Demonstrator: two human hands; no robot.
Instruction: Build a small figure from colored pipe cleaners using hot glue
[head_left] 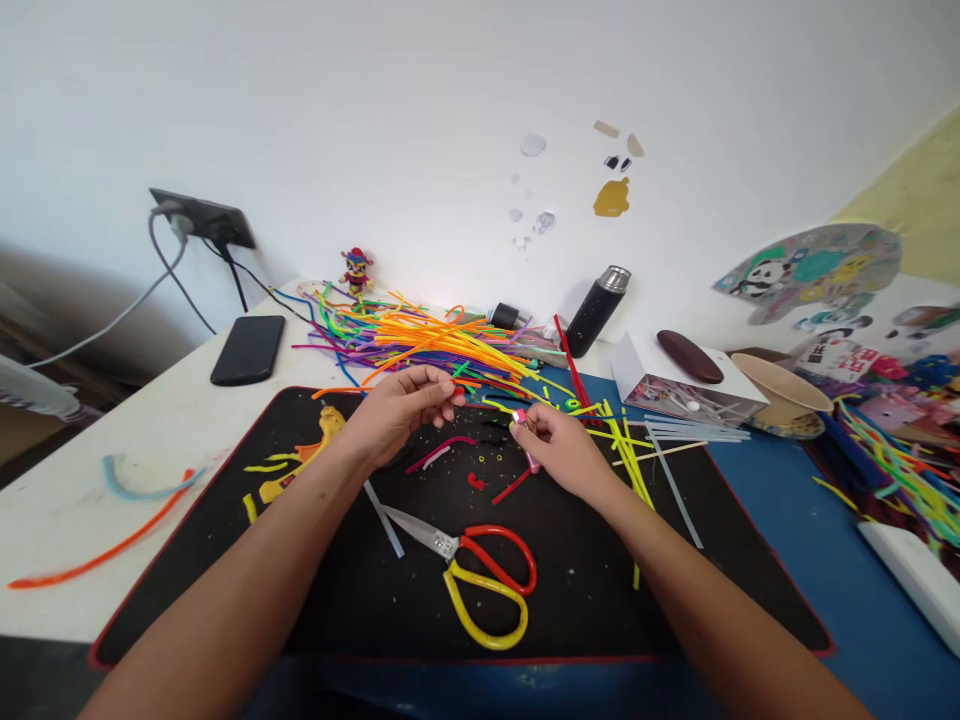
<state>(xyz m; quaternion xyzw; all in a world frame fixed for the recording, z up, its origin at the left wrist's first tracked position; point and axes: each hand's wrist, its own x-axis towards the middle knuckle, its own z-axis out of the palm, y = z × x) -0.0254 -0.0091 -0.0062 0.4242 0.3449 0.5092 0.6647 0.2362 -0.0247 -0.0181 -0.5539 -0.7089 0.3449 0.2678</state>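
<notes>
My left hand (405,412) is closed in a pinch on a small red piece (458,398), held above the black mat (585,590). What the piece is made of is too small to tell. My right hand (556,448) is wrapped around a pink lighter (533,464), its metal top pointing up and toward the left hand. Below the hands lie a curled red piece (475,482), a red pipe cleaner piece (512,487) and tiny yellow rings. Scissors (450,545) with one red and one yellow handle rest nearer to me, blades slightly apart.
A heap of coloured pipe cleaners (435,340) runs along the wall. A black thermos (598,312), a white box (667,375) and a bowl (780,385) stand right of it. A phone (247,350) lies left; a yellow figure (304,460) lies beside my left forearm.
</notes>
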